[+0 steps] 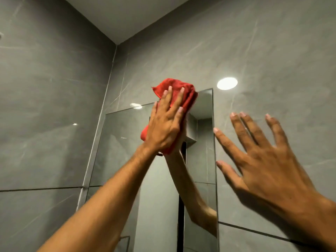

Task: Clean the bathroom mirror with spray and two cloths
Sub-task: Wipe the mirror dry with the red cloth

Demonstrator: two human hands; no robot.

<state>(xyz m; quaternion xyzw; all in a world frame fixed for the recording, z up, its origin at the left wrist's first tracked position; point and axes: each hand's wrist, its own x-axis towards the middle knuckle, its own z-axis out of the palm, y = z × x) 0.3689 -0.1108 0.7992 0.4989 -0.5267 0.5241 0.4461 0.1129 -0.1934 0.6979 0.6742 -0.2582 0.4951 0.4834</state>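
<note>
A frameless mirror (123, 142) hangs on the grey tiled wall, seen from below. My left hand (165, 124) presses a folded red cloth (174, 88) flat against the mirror's top edge, fingers spread over it. The cloth sticks out above the mirror onto the tile. My forearm's reflection shows in the glass below the cloth. My right hand (263, 160) is open with fingers spread, held in front of the wall tile just right of the mirror's right edge, holding nothing. No spray bottle or second cloth is in view.
Grey marble-look tiles (45, 106) cover both walls, which meet in a corner left of the mirror. A ceiling light's reflection (227, 83) glares on the tile above the mirror's right corner. The white ceiling (127, 15) is close overhead.
</note>
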